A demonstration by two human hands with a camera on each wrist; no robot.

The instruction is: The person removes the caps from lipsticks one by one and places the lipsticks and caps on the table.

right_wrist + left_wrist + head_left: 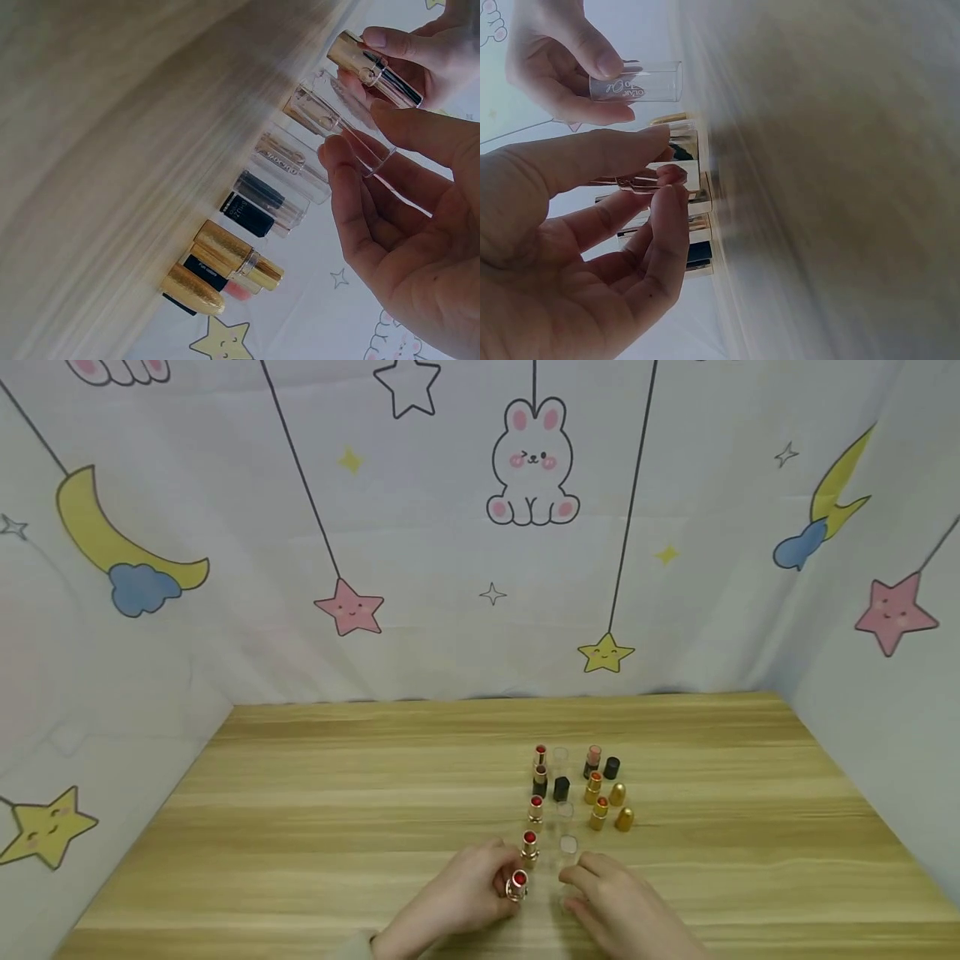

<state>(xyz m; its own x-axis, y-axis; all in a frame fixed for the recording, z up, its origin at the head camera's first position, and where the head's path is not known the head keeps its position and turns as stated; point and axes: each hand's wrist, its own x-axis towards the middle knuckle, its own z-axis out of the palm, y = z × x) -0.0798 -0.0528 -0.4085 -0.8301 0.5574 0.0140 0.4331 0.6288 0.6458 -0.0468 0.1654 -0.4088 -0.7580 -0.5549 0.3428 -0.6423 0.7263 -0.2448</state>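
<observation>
My left hand (pixel 472 887) grips a shiny gold lipstick (pixel 517 885) by its side, holding it upright with the red tip uncovered. In the right wrist view the gold base of this lipstick (pixel 349 54) shows between finger and thumb. A little to the right, my right hand (pixel 617 897) pinches a clear lipstick cap (pixel 656 82) with printed lettering. Cap and lipstick are apart. Just beyond the left hand stands another uncapped red lipstick (pixel 529 847), and a clear cap (pixel 568 847) stands beyond the right fingertips.
Farther back, more uncapped lipsticks (pixel 536 810) stand in a column beside clear caps and a black cap (pixel 562 789). To their right are gold lipsticks (pixel 598 812), gold caps (pixel 625 819), a pink lipstick (pixel 594 756) and another black cap (pixel 612 767). A printed cloth (pixel 450 552) hangs behind the wooden table (pixel 337 793).
</observation>
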